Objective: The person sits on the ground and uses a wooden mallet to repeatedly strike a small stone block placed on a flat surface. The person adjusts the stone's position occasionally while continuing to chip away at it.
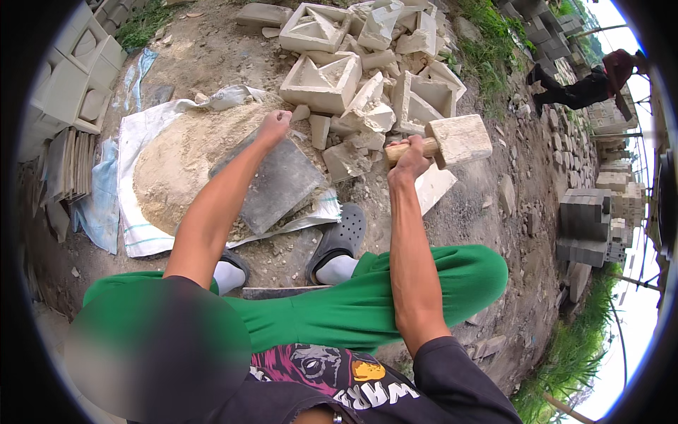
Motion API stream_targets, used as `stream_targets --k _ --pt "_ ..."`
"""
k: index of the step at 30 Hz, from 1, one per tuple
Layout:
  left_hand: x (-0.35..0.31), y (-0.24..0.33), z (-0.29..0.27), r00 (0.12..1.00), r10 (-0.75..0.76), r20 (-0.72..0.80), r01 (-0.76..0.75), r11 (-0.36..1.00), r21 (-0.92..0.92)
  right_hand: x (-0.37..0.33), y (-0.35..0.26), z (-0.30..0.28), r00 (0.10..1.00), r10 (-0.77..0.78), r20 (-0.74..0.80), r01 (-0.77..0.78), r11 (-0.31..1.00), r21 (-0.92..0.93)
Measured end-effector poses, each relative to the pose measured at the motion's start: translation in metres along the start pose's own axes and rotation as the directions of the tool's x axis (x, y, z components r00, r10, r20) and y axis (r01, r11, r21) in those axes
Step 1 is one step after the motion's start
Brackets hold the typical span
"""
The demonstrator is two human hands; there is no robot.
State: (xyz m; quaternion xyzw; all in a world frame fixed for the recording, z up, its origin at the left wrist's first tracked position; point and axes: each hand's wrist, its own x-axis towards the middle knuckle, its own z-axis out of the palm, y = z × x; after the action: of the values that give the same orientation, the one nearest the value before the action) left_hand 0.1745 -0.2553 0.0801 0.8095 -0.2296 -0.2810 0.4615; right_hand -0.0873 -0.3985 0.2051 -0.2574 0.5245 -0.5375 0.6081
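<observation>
My right hand (409,159) grips the wooden handle of a mallet (452,141) with a large pale block head, held raised above the ground. My left hand (274,127) is closed on the far edge of a flat grey slab (272,184), which lies tilted on a mound of sandy material (176,166). I am crouched in green trousers, with grey clogs and white socks just below the slab.
A pile of broken pale moulded blocks (353,71) lies beyond the slab. White sacking (141,212) is spread under the sand. Stacked pale blocks (78,78) stand at left, grey blocks (583,226) at right. Another person (586,85) bends over at the far right.
</observation>
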Motion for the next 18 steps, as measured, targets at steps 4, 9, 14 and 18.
stream_targets --k 4,9,14,18 --pt "0.009 -0.007 -0.015 0.995 -0.046 -0.087 0.054 0.994 0.093 -0.035 0.046 -0.015 0.781 0.568 0.259 -0.232 0.649 -0.724" --pt "0.008 -0.011 -0.010 0.996 0.007 -0.088 0.000 0.996 0.089 -0.020 0.025 -0.023 0.767 0.586 0.262 -0.266 0.662 -0.700" --pt "-0.002 -0.005 -0.003 0.999 0.023 -0.030 -0.020 0.995 0.096 -0.008 -0.029 -0.016 0.897 0.354 0.263 -0.159 0.815 -0.557" --pt "-0.009 -0.015 -0.024 1.000 0.004 -0.027 0.003 0.971 0.239 0.005 -0.077 -0.001 0.964 0.112 0.241 -0.041 0.959 -0.282"
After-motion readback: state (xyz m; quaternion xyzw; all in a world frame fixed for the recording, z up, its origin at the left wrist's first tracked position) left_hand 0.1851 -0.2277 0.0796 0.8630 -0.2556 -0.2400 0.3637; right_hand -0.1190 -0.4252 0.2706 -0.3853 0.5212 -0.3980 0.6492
